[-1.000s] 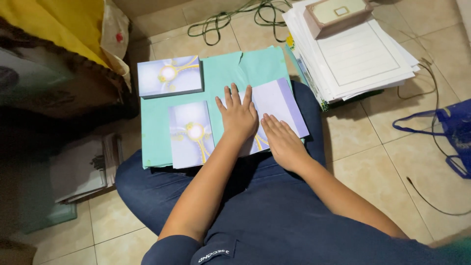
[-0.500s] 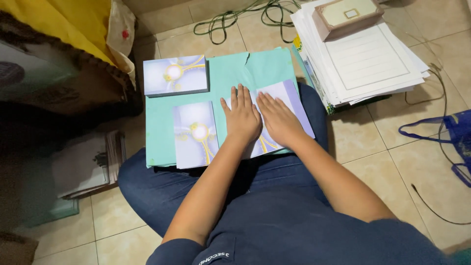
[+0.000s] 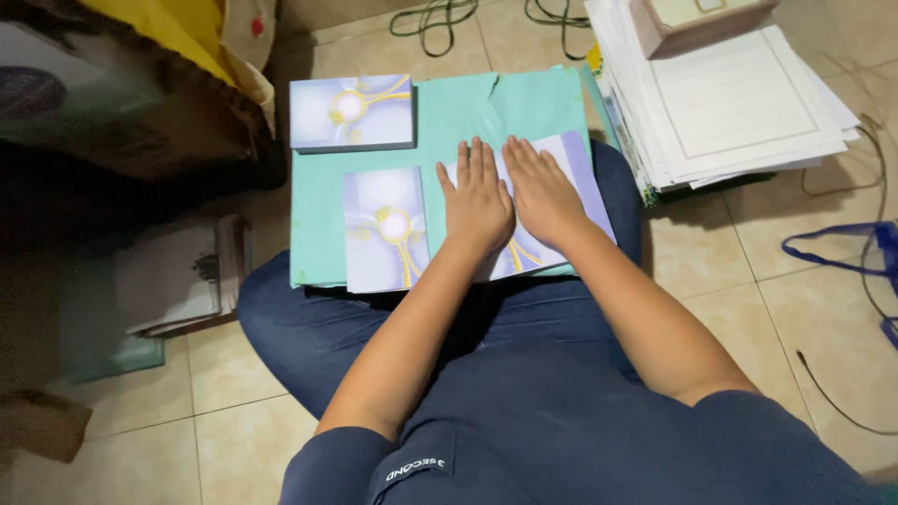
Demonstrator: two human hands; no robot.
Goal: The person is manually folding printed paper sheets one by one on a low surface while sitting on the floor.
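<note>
A teal paper sheet (image 3: 449,117) lies across my lap. On it rests a lilac card (image 3: 575,164) with a gold swirl design; both hands press flat on it. My left hand (image 3: 475,201) and my right hand (image 3: 543,192) lie side by side, palms down, fingers extended and pointing away from me. A second lilac card (image 3: 385,229) lies just left of my left hand. A stack of the same cards (image 3: 351,112) sits at the sheet's far left corner.
A tall pile of white papers (image 3: 739,103) with a small box (image 3: 697,21) on top stands at the right. Cables (image 3: 449,14) run along the back. A blue bag strap (image 3: 842,252) lies right; papers (image 3: 178,281) and a yellow cloth (image 3: 187,28) left.
My right hand has slid up and left across the card until it lies beside my left hand. The left hand stayed flat on the card.
</note>
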